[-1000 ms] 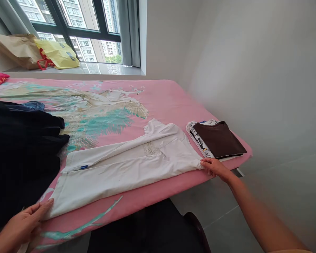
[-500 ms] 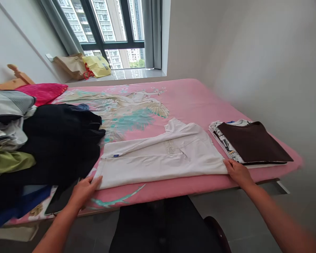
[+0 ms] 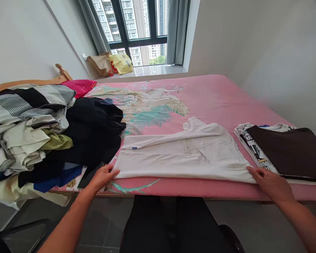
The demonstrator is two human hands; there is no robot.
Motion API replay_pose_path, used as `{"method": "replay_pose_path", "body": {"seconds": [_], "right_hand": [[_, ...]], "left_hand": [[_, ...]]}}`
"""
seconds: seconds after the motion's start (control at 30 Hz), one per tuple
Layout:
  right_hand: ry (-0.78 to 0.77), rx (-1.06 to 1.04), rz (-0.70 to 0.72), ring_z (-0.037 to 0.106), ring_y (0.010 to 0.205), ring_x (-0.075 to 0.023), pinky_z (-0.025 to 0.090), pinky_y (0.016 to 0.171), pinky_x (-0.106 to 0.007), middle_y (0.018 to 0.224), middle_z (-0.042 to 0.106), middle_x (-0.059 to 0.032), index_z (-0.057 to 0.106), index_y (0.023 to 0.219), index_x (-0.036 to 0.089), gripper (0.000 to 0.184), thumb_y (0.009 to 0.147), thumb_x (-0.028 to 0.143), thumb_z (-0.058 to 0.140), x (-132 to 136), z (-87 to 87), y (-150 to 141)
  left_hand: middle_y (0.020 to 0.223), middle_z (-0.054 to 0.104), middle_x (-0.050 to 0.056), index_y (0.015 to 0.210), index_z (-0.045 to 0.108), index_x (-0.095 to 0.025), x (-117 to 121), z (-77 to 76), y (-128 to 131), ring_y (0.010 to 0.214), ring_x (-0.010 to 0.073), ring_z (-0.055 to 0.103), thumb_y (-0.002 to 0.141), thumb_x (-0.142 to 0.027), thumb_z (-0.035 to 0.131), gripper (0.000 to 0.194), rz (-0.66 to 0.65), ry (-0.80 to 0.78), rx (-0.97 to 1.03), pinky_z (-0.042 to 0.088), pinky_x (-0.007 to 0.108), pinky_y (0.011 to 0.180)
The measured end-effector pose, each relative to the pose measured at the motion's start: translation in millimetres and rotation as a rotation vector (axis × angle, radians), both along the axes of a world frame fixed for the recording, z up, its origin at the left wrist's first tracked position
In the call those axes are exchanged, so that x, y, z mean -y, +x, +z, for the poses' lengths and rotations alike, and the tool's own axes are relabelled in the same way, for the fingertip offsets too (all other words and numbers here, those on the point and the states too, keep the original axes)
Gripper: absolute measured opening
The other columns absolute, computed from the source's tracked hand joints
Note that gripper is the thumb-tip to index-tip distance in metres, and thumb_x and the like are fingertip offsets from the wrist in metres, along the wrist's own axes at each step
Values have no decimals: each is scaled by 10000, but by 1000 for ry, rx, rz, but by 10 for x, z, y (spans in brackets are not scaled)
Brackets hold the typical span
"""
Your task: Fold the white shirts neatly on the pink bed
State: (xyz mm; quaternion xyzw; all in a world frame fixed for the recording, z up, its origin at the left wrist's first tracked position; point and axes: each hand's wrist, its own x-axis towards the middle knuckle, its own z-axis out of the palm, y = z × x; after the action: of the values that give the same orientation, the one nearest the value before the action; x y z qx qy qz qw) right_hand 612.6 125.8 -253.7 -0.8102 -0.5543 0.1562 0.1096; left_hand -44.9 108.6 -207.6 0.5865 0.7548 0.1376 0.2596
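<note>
A white shirt (image 3: 184,158), folded lengthwise into a long strip, lies across the near edge of a pink bed sheet (image 3: 216,102). My left hand (image 3: 102,176) rests at the shirt's left end, fingers pinching its near corner. At the right end my right hand (image 3: 271,182) presses on the near corner, fingers curled on the cloth. A small blue tag shows on the shirt's upper left edge.
A heap of unfolded clothes (image 3: 42,133), black, striped, green and blue, fills the bed's left side. A dark phone (image 3: 88,177) lies by my left hand. Folded garments (image 3: 287,151), brown on top, are stacked at the right. Paper bags (image 3: 113,63) sit on the windowsill.
The view has swung left and pulled back, bringing the clothes heap into sight. Both hands stay at the two ends of the white shirt, which lies as before.
</note>
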Motion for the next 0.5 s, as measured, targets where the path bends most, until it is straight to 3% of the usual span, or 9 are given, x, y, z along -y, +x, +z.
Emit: {"method": "replay_pose_path", "body": {"seconds": [0.07,0.13,0.23,0.33,0.43,0.5], "right_hand": [[-37,27,2,584,632,-274,384,571,-375,720,655,-89,555,684,282,452,777,693,390,4,30,-23],[9,71,-24,604,692,-283,403,585,-377,782,659,-83,566,780,264,447,774,680,404,16,93,-68],[281,124,12,605,870,-287,451,703,-398,918,652,-103,566,971,222,421,834,576,382,78,260,-304],[478,46,228,576,1014,-256,444,879,-390,1036,639,-116,570,1041,228,346,908,443,334,189,411,-832],[500,-37,714,494,1194,-225,381,1020,-396,1200,604,-79,527,1215,252,353,927,333,340,301,378,-1381],[418,13,940,424,1275,-233,319,1075,-441,1326,530,-69,431,1348,238,442,919,328,378,339,250,-1537]], "left_hand": [[670,594,0,832,636,-182,12,2,-27,666,187,586,697,-545,539,400,1,-5,-178,407,253,587],[777,634,40,1061,609,-184,37,15,-8,751,230,616,724,-553,521,507,42,34,-321,449,299,654],[999,642,105,1200,547,-169,90,35,253,941,265,610,814,-489,453,510,8,306,-423,469,374,829],[1118,636,97,1152,596,-206,155,6,865,1094,227,570,897,-366,364,380,-279,552,-346,426,360,975],[1358,515,58,1326,472,-253,242,-119,1516,1295,205,421,905,-286,377,433,-750,543,-308,318,379,1095],[1447,408,64,1427,320,-251,320,-251,1730,1349,238,342,888,-361,424,560,-864,518,-356,239,453,1130]]}}
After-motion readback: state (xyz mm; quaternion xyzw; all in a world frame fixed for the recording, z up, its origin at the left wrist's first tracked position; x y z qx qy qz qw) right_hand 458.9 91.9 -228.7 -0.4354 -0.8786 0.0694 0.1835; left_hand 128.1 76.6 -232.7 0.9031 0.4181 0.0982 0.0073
